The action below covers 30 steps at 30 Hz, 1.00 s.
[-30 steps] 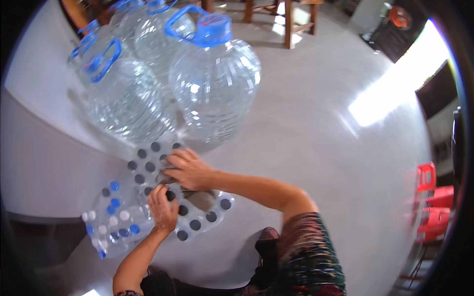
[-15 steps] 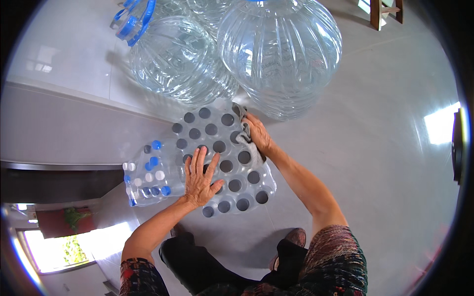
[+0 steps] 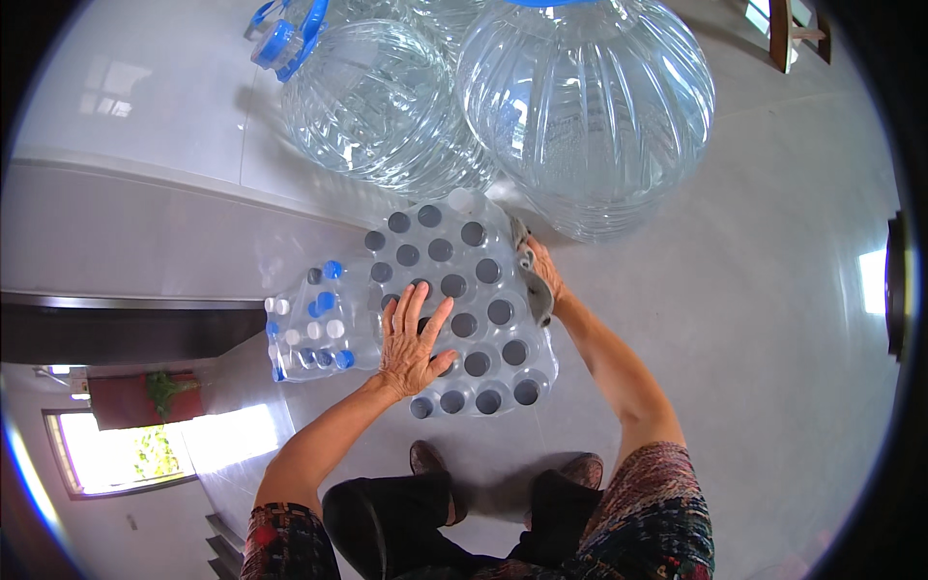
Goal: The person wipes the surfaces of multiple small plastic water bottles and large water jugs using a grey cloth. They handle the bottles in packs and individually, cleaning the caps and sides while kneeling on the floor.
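Observation:
My left hand (image 3: 416,343) lies with spread fingers on top of a clear plastic-wrapped bottle pack (image 3: 512,329) with rows of dark round caps. At the pack's right side, my right hand (image 3: 549,275) holds a grey cloth (image 3: 537,290) against the wrap; its fingertips are partly hidden by the cloth. A second wrapped pack (image 3: 300,343), with blue, white and dark caps, adjoins the left side of the first. Just beyond the packs stand a large clear water jug (image 3: 590,116) and another jug (image 3: 372,106) with a blue cap and handle.
A pale raised ledge (image 3: 164,227) runs along the left, above a dark recess (image 3: 126,338). My shoes (image 3: 584,470) are on the grey tiled floor (image 3: 773,319) in front of the pack. A wooden leg (image 3: 780,37) shows at the far right, a bright window (image 3: 121,454) at the lower left.
My right hand has slid the cloth from the pack's top edge outward, over onto its right side. My left hand stays flat on the pack. The whole view has shifted slightly.

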### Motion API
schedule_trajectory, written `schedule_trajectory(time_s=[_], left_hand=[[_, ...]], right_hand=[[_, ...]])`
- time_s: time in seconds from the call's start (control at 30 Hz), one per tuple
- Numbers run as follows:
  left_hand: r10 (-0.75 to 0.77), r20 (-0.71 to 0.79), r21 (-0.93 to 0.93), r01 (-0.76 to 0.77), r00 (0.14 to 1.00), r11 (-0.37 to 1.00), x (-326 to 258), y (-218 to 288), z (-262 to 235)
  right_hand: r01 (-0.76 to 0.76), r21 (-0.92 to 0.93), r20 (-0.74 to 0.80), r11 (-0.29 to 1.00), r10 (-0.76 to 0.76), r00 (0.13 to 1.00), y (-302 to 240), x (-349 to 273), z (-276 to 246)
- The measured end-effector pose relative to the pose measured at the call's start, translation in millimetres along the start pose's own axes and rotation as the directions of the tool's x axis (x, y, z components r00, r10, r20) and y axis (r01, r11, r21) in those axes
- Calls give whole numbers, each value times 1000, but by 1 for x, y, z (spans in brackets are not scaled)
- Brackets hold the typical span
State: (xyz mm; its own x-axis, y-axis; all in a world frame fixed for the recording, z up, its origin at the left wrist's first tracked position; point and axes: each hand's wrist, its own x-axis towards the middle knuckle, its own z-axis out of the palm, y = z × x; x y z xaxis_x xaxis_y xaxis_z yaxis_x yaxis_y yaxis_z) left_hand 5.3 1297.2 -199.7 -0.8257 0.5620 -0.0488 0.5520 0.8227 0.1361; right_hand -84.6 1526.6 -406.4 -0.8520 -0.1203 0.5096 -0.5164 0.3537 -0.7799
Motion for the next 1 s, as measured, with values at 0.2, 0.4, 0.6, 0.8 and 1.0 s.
schedule_trajectory(time_s=[0.2,0.4,0.6,0.8,1.0], left_hand=[[0,-11,7,0,1000,1000,0,0,-2],[-6,-14,-24,5,1000,1000,-1,-1,2],[10,-25,-18,-10,1000,1000,1,0,3],[11,-38,-60,-13,999,998,2,2,-1],[-5,-47,-73,1,999,997,-2,-2,-1]], right_hand=[[-612,466,84,638,657,749,-65,6,-36],[-455,104,-49,885,461,886,-125,105,-53],[-669,-99,91,737,676,731,-112,153,-48],[-800,126,18,586,805,592,-73,120,-42],[-865,82,123,495,856,501,-41,46,-41]])
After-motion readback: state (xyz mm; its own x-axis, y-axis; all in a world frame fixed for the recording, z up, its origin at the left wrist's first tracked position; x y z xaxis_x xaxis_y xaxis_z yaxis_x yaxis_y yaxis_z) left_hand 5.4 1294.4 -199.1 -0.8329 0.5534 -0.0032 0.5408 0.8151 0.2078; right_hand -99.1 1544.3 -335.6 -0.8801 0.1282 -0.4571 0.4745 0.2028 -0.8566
